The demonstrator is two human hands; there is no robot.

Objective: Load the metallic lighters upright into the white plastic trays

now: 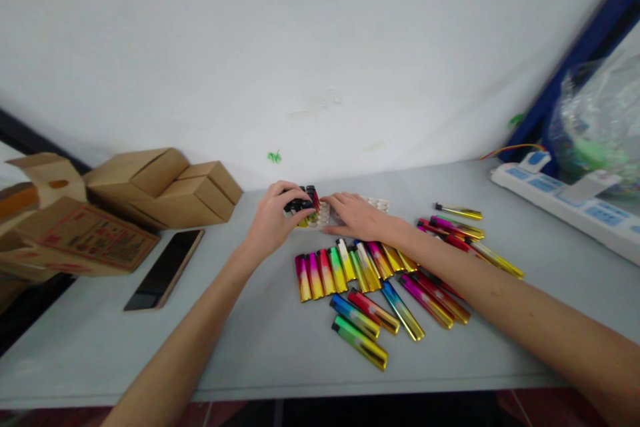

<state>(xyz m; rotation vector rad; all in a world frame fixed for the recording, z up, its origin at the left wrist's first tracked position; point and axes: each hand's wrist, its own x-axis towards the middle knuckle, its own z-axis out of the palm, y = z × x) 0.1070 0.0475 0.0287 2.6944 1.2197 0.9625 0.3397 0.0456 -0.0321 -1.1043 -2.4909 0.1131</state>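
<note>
Several lighters with black tops (314,195) stand upright at the left end of a white holed tray (379,204) near the wall. My left hand (276,217) curls its fingers and thumb around the tops of some of these. Over the middle of the tray lies my right hand (356,215), its fingers toward the far side and its thumb by the near edge, gripping it; its palm hides much of the tray. In front, a row of shiny lighters (336,269) in purple, red, green and gold lies on the table, with more loose lighters (360,343) nearer me.
Further lighters (457,211) lie beyond my right forearm. Brown cardboard boxes (200,200) and a dark-screened phone (164,271) are on the left. At the right is a white power strip (570,203) by a clear plastic bag (600,113). A white wall (320,67) borders the grey table (250,347).
</note>
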